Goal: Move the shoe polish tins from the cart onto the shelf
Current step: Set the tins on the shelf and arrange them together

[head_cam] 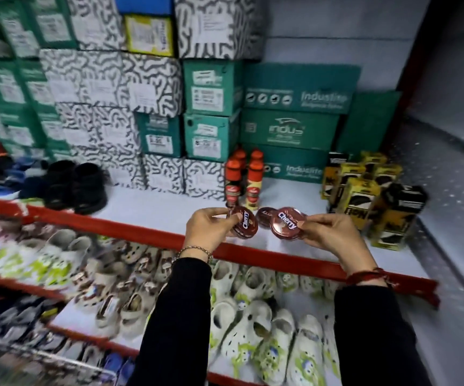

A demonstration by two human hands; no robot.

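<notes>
Over the front edge of the white shelf (153, 210), just above its red lip, we hold two round brown Cherry shoe polish tins: our left hand (207, 228) is closed on the left tin (243, 222), thumb across the lid and fingers under the base, and our right hand (328, 232) pinches the right tin (288, 224) by its rim from the right side. A third tin (264, 214) shows between and just behind them; whether it rests on the shelf we cannot tell. Both held tins are tilted, lids facing up and toward us, so the flat axis of each leans back instead of standing upright; the label on the left tin runs top to bottom, the one on the right slants down to the right. To place them well, we judge that we should level each tin first so the base meets the shelf flat, then set them down on the bare patch in front of the red-capped polish bottles (249, 179), clear of the yellow boxes (361, 196) on the right. Lowering one hand at a time would keep the rims from knocking together, and letting go only once the base sits flat should stop a tin rolling off the lip
</notes>
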